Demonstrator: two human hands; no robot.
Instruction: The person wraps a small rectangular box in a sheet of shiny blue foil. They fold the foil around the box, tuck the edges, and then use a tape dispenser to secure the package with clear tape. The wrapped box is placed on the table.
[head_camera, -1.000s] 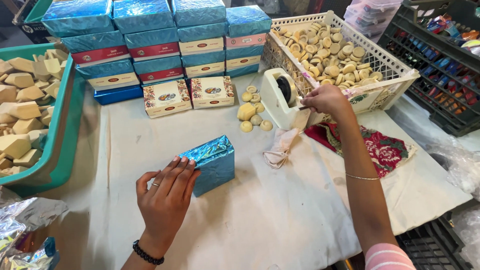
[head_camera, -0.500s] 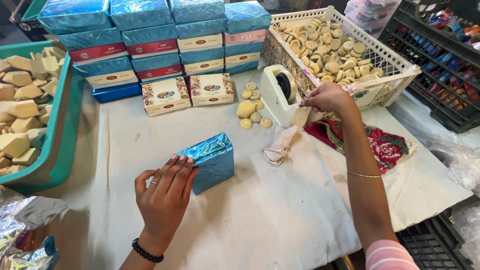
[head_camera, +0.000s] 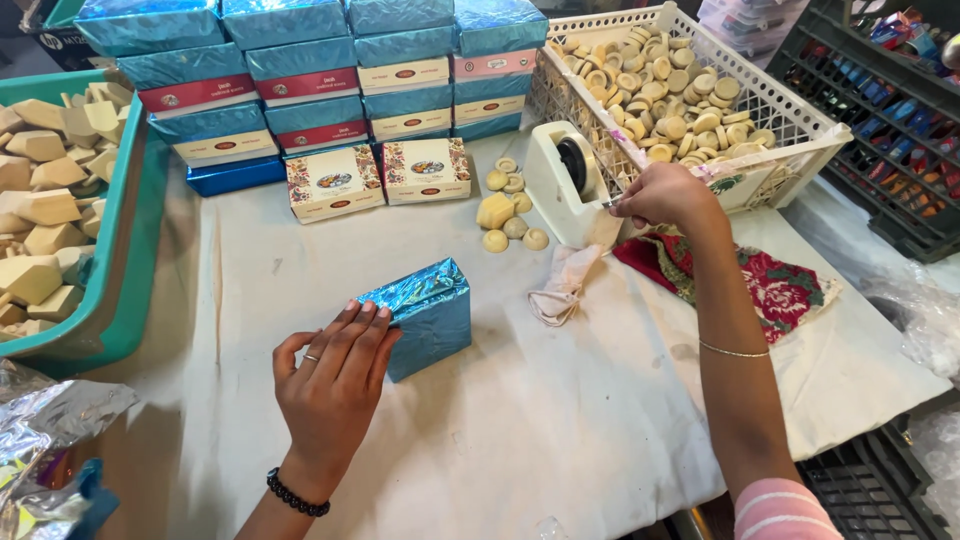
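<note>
A blue foil-wrapped box (head_camera: 425, 315) lay near the middle of the worktop (head_camera: 560, 440), which was covered with a pale cloth. The left hand (head_camera: 335, 375) rested flat against the box's near end, fingers spread and pressing the foil rather than gripping it. The right hand (head_camera: 665, 195) reached to a white tape dispenser (head_camera: 560, 175) further back, its fingers pinched at the dispenser's cutting edge; whether a strip of tape was between them could not be made out.

A crumpled pale cloth (head_camera: 565, 280) lay just below the dispenser, beside a red patterned cloth (head_camera: 775, 285) under the right forearm. A few round and square soap pieces (head_camera: 510, 210) sat just left of the dispenser. Behind it stood a white basket (head_camera: 800, 125) filled with round soaps. Two printed boxes (head_camera: 375, 178) lay in front of stacks of blue-wrapped boxes (head_camera: 300, 70) along the back. A green tub (head_camera: 125, 270) of beige soap chunks stood at the left edge, with loose silver foil (head_camera: 50, 420) near the front corner. Dark crates (head_camera: 890, 120) stood to the right of the worktop.
</note>
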